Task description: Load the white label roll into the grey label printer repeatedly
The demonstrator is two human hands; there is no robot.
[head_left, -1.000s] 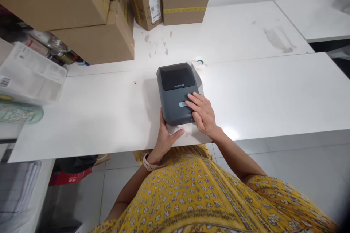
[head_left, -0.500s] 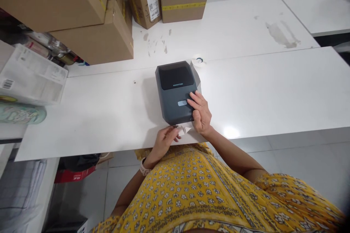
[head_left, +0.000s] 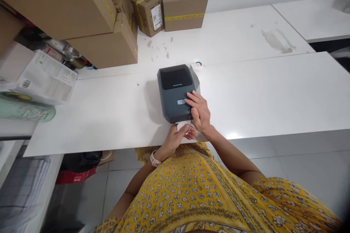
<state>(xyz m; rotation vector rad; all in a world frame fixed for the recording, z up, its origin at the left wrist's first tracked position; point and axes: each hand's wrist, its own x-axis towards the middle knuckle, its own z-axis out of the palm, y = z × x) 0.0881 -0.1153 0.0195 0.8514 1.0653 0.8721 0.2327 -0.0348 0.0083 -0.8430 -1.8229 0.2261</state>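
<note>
A dark grey label printer (head_left: 177, 96) with a black lid window rests on the white table before me. My right hand (head_left: 201, 112) grips its front right corner, fingers spread over the top by the pale button (head_left: 181, 102) and thumb against the side. At the printer's front edge, my left hand (head_left: 176, 137) pinches a white paper strip (head_left: 182, 125) between thumb and fingers. Where the strip meets the printer is partly hidden by the hand. Behind the printer's right side lies a white paper piece (head_left: 193, 66) with a dark ring (head_left: 198, 64) on it.
Cardboard boxes (head_left: 109, 49) are stacked at the back left, with a small box (head_left: 149, 16) and a larger one (head_left: 186, 7) against the wall. A white carton (head_left: 51, 76) and a green bottle (head_left: 35, 111) stand at the left. The table's front edge runs close to my body.
My left hand has moved right and slightly up along the printer's front and now pinches the white strip closer in. My right hand stays on the printer. The view has shifted slightly.
</note>
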